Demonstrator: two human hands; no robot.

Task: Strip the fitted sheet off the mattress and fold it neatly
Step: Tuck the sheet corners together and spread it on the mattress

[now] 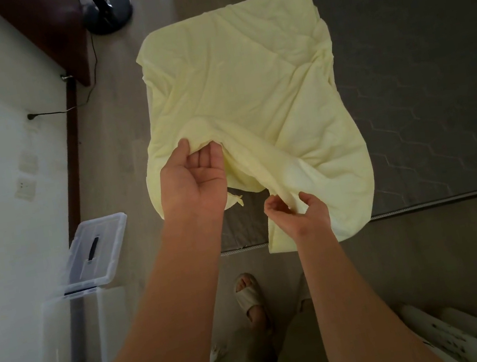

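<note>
Left hand (191, 179) lies palm up over the mattress's near left part, fingers tucked under a raised fold of the fitted sheet and thumb laid on top, so it grips the cloth; right hand (299, 214), closer to the mattress's near edge, pinches another fold between thumb and curled fingers; both forearms are bare.

Grey mattress (418, 56), quilted in a hexagon pattern, fills the right side of the view, its piped near edge in sight; the pale yellow fitted sheet (237, 70) is off it and lies loosely doubled and wrinkled over the mattress's left end, one flap hanging past the near edge beneath the right hand; a small knotted tie (238, 200) of the same cloth pokes out just beside the left wrist.

Left of the mattress, on the wood-look floor (120, 105), stands a clear plastic storage box (97, 251) with its lid on; beyond the mattress's far left corner sits a round dark fan base (108, 11); before the near edge a foot in a pale slipper (248, 296) stands on the floor.
</note>
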